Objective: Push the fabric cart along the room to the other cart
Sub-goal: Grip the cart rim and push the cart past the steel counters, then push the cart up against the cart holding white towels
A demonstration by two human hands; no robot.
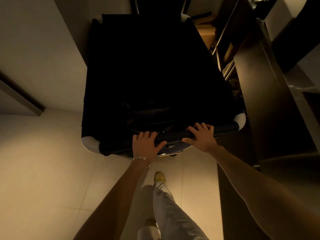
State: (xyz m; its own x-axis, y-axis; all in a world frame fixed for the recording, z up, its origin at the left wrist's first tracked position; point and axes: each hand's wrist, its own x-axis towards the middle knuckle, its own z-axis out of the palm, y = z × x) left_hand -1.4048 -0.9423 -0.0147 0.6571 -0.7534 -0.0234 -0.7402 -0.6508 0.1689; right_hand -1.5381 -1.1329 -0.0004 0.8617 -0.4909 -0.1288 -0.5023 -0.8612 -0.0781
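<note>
A large dark fabric cart with white corner pieces fills the middle of the view, straight ahead of me. Its inside is too dark to make out. My left hand grips the near rim left of centre, a thin bracelet on that wrist. My right hand grips the same rim further right, near the white right corner. Metal bars rise beyond the cart's far edge; I cannot tell whether they belong to another cart.
A pale wall runs close along the cart's left side. Dark cabinets and a counter line the right, with shelves holding cardboard boxes beyond. The floor is pale tile. My legs and yellow shoes step below.
</note>
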